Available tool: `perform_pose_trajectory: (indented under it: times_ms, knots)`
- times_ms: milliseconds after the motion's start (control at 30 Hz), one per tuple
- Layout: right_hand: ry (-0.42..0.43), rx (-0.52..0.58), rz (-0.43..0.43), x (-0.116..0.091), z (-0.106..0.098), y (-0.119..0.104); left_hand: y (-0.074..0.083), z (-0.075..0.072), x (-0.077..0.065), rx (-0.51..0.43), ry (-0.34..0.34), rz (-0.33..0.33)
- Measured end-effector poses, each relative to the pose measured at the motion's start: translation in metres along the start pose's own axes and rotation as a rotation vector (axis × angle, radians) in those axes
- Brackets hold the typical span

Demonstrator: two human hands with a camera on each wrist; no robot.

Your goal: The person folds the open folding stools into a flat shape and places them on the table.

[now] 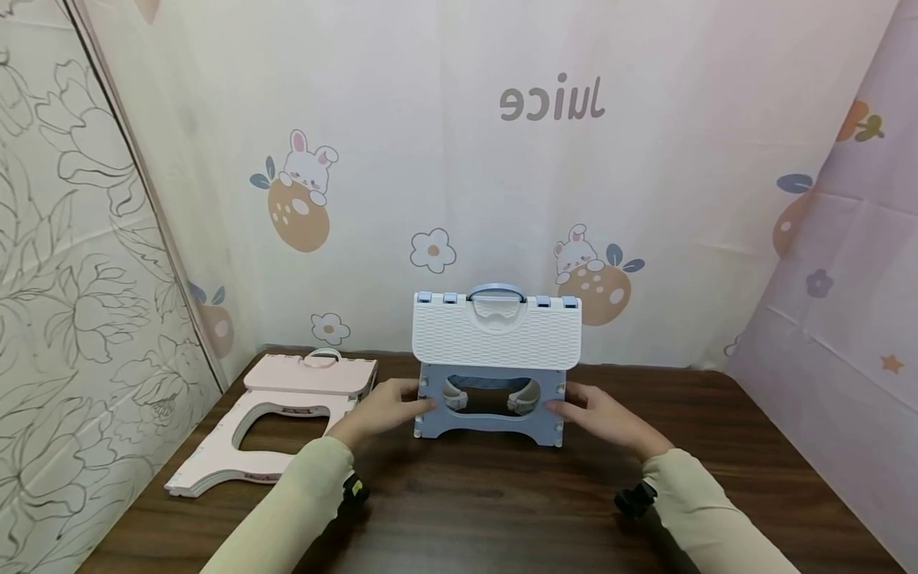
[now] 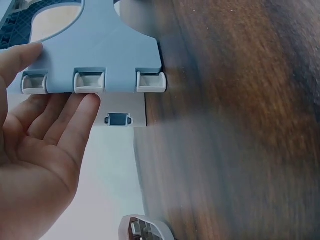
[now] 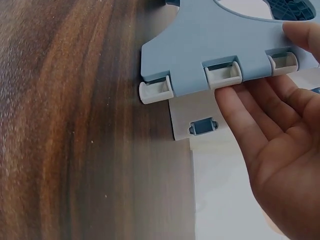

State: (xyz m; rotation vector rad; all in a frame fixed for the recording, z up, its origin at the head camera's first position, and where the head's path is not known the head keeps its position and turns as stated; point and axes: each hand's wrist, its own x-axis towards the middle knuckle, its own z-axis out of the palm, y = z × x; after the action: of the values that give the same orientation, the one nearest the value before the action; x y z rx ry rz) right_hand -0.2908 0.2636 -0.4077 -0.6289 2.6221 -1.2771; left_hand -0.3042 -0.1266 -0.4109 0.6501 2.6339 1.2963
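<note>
A folding stool stands upright on the table, with a white textured top (image 1: 496,339), a blue carry handle (image 1: 496,288) and a blue leg panel (image 1: 491,426) below. The top slopes over the panel. My left hand (image 1: 383,410) grips the left edge of the panel, thumb on its front face and fingers round the hinged side, as the left wrist view also shows. On the opposite edge my right hand (image 1: 602,414) holds it the same way. White hinge clips (image 3: 223,75) line that edge in the right wrist view. The far leg panel is mostly hidden behind the front one.
A pink folding stool (image 1: 297,375) lies folded on the dark wooden table (image 1: 502,510), left of my left hand. Printed curtains (image 1: 430,159) hang behind the table and along both sides. Dark wrist devices (image 1: 634,500) sit at my sleeves.
</note>
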Motion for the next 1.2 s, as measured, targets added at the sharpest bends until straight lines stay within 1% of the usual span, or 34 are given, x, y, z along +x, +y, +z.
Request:
perform_pose_trajectory:
  times_ms: [133, 267, 433, 500, 600, 733, 833, 933, 1100, 1200]
  knots:
    - [-0.009, 0.017, -0.007, -0.001, -0.003, -0.001, 0.002, -0.003, -0.001, -0.022, 0.021, 0.010]
    - [0.005, 0.033, -0.010, -0.002, -0.006, -0.001, 0.002, -0.005, -0.003, -0.056, 0.052, 0.013]
    - [0.007, 0.045, -0.030, -0.004, -0.008, -0.001, 0.003, -0.006, -0.006, -0.087, 0.069, 0.001]
    - [0.022, 0.042, -0.034, -0.005, -0.008, -0.001, 0.003, -0.006, -0.006, -0.083, 0.084, -0.002]
    - [0.065, 0.038, -0.036, -0.006, -0.009, -0.001, 0.003, -0.005, -0.006, -0.070, 0.125, -0.015]
    - [0.114, 0.023, -0.024, -0.005, -0.009, -0.001, 0.003, -0.003, -0.006, -0.098, 0.167, -0.021]
    - [0.137, 0.013, -0.029, -0.005, -0.008, 0.000, 0.004, 0.000, -0.004, -0.148, 0.176, 0.002]
    - [0.166, 0.012, -0.045, -0.004, -0.006, -0.001, 0.007, 0.001, -0.003, -0.164, 0.180, 0.031]
    - [0.201, -0.001, -0.071, -0.005, -0.002, -0.005, 0.010, 0.002, -0.002, -0.126, 0.195, 0.059]
    - [0.212, 0.005, -0.096, -0.003, 0.000, -0.006, 0.010, 0.004, 0.000, -0.123, 0.190, 0.075]
